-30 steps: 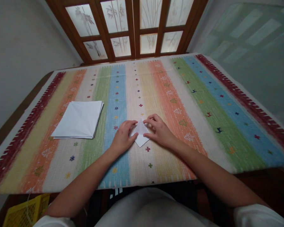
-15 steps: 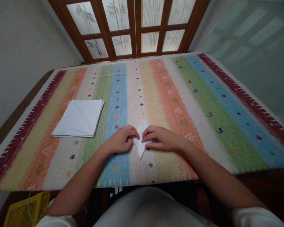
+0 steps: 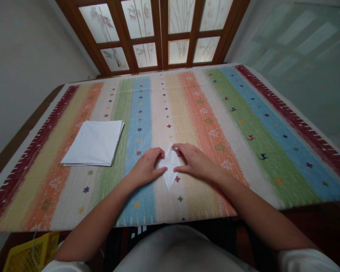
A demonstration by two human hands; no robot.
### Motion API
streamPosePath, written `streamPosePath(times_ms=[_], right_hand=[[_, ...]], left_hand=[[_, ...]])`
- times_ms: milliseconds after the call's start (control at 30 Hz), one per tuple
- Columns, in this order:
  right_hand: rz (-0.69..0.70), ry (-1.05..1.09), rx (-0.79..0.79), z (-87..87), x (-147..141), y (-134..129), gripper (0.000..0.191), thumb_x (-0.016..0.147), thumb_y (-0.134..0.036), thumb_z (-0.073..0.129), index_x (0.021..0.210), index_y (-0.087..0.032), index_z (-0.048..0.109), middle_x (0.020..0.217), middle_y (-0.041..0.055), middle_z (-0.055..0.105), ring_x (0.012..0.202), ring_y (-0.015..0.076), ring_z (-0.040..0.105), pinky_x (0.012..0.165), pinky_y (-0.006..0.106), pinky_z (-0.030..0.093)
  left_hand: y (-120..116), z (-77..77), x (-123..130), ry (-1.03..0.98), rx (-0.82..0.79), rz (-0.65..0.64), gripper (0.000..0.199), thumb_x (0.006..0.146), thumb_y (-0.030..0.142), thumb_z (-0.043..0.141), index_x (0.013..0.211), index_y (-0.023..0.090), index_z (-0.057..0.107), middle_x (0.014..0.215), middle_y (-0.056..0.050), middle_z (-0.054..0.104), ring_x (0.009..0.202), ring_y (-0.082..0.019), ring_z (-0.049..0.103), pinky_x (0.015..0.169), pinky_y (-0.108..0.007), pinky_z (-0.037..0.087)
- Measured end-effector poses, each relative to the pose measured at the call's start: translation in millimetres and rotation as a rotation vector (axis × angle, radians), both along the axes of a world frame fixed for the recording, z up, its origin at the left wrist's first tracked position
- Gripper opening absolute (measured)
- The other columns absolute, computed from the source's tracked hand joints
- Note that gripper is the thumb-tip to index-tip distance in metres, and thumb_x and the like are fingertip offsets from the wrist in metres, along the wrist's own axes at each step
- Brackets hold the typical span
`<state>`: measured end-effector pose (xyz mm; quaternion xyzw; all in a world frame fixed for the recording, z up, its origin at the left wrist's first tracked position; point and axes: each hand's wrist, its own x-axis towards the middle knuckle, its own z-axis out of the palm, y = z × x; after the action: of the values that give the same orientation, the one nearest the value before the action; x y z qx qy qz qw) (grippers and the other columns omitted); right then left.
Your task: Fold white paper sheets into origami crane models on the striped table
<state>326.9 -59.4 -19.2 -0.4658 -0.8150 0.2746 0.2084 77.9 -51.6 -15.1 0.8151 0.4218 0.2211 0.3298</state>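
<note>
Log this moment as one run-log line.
left hand: at folded paper | right hand: at folded paper | paper stack: on tablecloth, left

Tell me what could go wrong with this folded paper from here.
The left hand and right hand flank the folded white paper; uneven pressure might skew its points.
The tablecloth beneath looks textured, so creases may press unevenly.
The stack of white sheets has uneven edges; a bump might slide them apart.
</note>
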Motion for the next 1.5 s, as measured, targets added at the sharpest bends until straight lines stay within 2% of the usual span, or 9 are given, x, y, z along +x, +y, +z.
streamPosePath(times_ms=[233,433,533,667,800,933,1067,1200,1500], right_hand=[[-0.037,0.236,-0.116,-15.3,1.3,5.3,0.122,0.076,-0.024,0.089,0.172,-0.03,0.014,0.111,0.0048,0.068,0.096,0.0236,0.065,0.092,0.041,0.054],[-0.072,0.392,-0.209,-17.0,1.4,6.1,0.127,0.07,-0.026,0.092,0.173,-0.026,0.018,0.123,0.0105,0.067,0.093,0.0211,0.067,0.085,0.037,0.057],[-0.042,0.454,-0.302,-9.3,1.1,5.6,0.091,0.075,-0.032,0.09,0.157,-0.024,0.051,0.1,0.0038,0.072,0.081,0.0188,0.066,0.075,0.032,0.055],[0.036,0.429,-0.175,3.6,1.8,4.3,0.016,0.09,-0.035,0.076,0.097,-0.021,0.078,0.086,0.0037,0.074,0.076,0.019,0.067,0.072,0.032,0.054],[0.069,0.385,0.259,10.1,3.1,-0.5,0.024,0.102,-0.032,0.06,0.084,-0.026,0.075,0.095,0.0089,0.077,0.092,0.0244,0.069,0.085,0.041,0.056],[0.132,0.293,0.414,11.3,2.6,-4.3,0.032,0.107,-0.028,0.053,0.083,-0.028,0.074,0.097,0.0085,0.076,0.099,0.0261,0.067,0.085,0.042,0.056],[0.189,0.132,0.347,8.7,1.2,-0.1,0.031,0.107,-0.021,0.05,0.089,-0.025,0.074,0.105,0.0105,0.076,0.102,0.0261,0.066,0.086,0.042,0.055],[0.326,0.001,0.2,4.3,5.8,6.6,0.014,0.098,-0.013,0.064,0.094,-0.02,0.076,0.102,0.0105,0.075,0.095,0.0246,0.069,0.083,0.037,0.054],[0.342,-0.002,0.075,-0.4,11.2,11.8,0.006,0.096,-0.023,0.077,0.092,-0.02,0.079,0.102,0.0081,0.079,0.097,0.0234,0.071,0.087,0.035,0.052]], left_hand=[[-1.5,-3.8,5.1,-0.308,-0.169,0.128,0.029,0.078,0.018,0.078,0.098,0.021,0.057,0.106,-0.003,0.057,0.091,-0.017,0.062,0.075,-0.031,0.058],[-1.4,-0.4,6.2,-0.546,-0.407,0.208,0.045,0.07,0.022,0.09,0.098,0.022,0.054,0.098,0.0,0.057,0.085,-0.012,0.062,0.073,-0.024,0.06],[0.5,1.4,4.9,-0.639,-0.364,0.211,0.047,0.069,0.024,0.092,0.102,0.022,0.059,0.113,-0.004,0.061,0.087,-0.012,0.063,0.073,-0.024,0.061],[-0.1,7.2,1.4,-0.598,-0.12,0.116,0.041,0.078,0.025,0.088,0.115,0.022,0.069,0.135,-0.013,0.064,0.097,-0.017,0.067,0.075,-0.028,0.062],[-7.2,13.9,-2.8,-0.379,0.322,-0.032,0.013,0.093,0.016,0.075,0.102,0.025,0.077,0.107,-0.007,0.078,0.1,-0.021,0.071,0.093,-0.038,0.058],[-10.2,11.1,-5.5,-0.28,0.543,-0.061,0.016,0.098,0.014,0.066,0.093,0.026,0.076,0.098,-0.005,0.079,0.09,-0.02,0.069,0.087,-0.037,0.055],[0.4,4.2,-5.8,-0.107,0.426,-0.081,0.021,0.099,0.011,0.057,0.093,0.023,0.073,0.102,-0.008,0.076,0.097,-0.023,0.067,0.09,-0.038,0.054],[9.4,3.8,-7.6,0.068,0.217,-0.27,0.027,0.086,0.003,0.053,0.098,0.021,0.071,0.106,-0.01,0.073,0.101,-0.025,0.067,0.092,-0.04,0.054],[9.1,10.8,-14.2,0.09,0.058,-0.219,0.031,0.085,0.02,0.06,0.115,0.021,0.065,0.111,-0.008,0.072,0.101,-0.026,0.067,0.096,-0.044,0.054]])
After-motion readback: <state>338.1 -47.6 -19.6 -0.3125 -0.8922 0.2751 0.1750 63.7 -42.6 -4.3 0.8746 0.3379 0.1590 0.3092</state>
